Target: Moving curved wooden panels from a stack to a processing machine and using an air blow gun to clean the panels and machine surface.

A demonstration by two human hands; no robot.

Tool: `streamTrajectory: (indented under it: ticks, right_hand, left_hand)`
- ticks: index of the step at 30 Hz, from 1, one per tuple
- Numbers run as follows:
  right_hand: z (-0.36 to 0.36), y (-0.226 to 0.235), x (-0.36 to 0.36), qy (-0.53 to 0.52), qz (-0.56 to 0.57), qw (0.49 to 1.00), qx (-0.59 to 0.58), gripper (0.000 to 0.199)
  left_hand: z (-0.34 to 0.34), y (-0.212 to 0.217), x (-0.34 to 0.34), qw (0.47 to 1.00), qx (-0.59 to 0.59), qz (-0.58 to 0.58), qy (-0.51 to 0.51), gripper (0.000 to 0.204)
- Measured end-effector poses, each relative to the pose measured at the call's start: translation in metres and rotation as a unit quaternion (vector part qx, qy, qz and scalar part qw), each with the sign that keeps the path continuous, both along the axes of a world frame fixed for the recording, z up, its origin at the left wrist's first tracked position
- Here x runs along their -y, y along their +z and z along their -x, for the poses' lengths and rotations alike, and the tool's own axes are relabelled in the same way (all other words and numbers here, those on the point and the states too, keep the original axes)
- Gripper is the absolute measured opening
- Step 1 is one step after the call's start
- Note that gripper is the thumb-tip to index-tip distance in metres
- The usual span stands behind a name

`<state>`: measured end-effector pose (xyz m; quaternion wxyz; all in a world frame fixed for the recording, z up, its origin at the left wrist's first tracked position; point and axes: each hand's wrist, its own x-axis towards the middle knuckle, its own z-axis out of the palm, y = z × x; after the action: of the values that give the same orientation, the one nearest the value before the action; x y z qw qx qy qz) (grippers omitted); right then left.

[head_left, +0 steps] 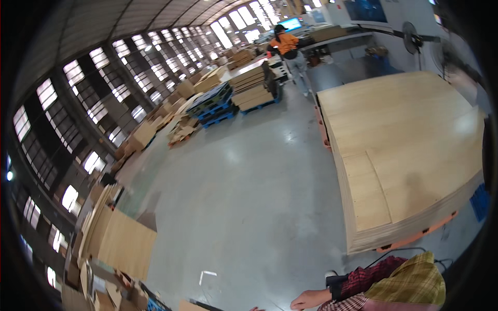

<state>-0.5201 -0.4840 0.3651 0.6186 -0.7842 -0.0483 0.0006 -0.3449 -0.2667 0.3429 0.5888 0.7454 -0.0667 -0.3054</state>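
My right hand [310,299] shows at the bottom edge, coming in from the lower right in a red plaid sleeve [363,282] with a yellow-green plaid cloth [410,282] over the arm. Its fingers look curled and the frame edge cuts them off. I see nothing in it. It hangs over the grey concrete floor [244,197]. The nearest thing is a big stack of pale plywood sheets [404,150] on an orange pallet, up and to the right. My left hand is out of view.
Cardboard sheets and boxes [122,241] are piled at the lower left. Blue pallets [212,103] and board stacks [251,90] stand further back. A person in an orange top [288,49] stands far off by a work table. A fan [412,36] stands at the right.
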Motion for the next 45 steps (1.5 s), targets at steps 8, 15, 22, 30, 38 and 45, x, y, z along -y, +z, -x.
streamTrajectory:
  ticks: [8, 15, 22, 30, 38, 45]
  right_hand:
    - [-0.118, 0.003, 0.110, -0.124, -0.017, 0.991, 0.043, 0.025]
    - [-0.194, -0.002, 0.220, -0.192, -0.078, 0.977, -0.052, 0.025]
    - [-0.201, -0.027, 0.301, -0.302, -0.123, 0.941, -0.091, 0.030]
    - [-0.179, -0.028, 0.405, -0.572, -0.013, 0.812, -0.116, 0.030]
    - [-0.032, 0.047, 0.423, -0.893, 0.160, 0.385, -0.167, 0.021]
    - [0.117, 0.002, 0.316, -0.903, 0.192, -0.030, -0.383, 0.035]
  left_hand:
    - [-0.109, -0.048, 0.170, 0.981, 0.001, -0.011, -0.191, 0.040]
    - [-0.194, -0.073, 0.228, 0.964, -0.083, -0.095, -0.233, 0.042]
    - [-0.312, -0.105, 0.309, 0.957, -0.131, -0.150, -0.213, 0.044]
    - [-0.356, -0.030, 0.617, 0.901, -0.001, -0.035, -0.432, 0.039]
    - [-0.221, 0.043, 0.845, 0.685, 0.024, -0.007, -0.728, 0.030]
    - [-0.052, 0.053, 0.907, 0.514, -0.018, 0.068, -0.855, 0.031]
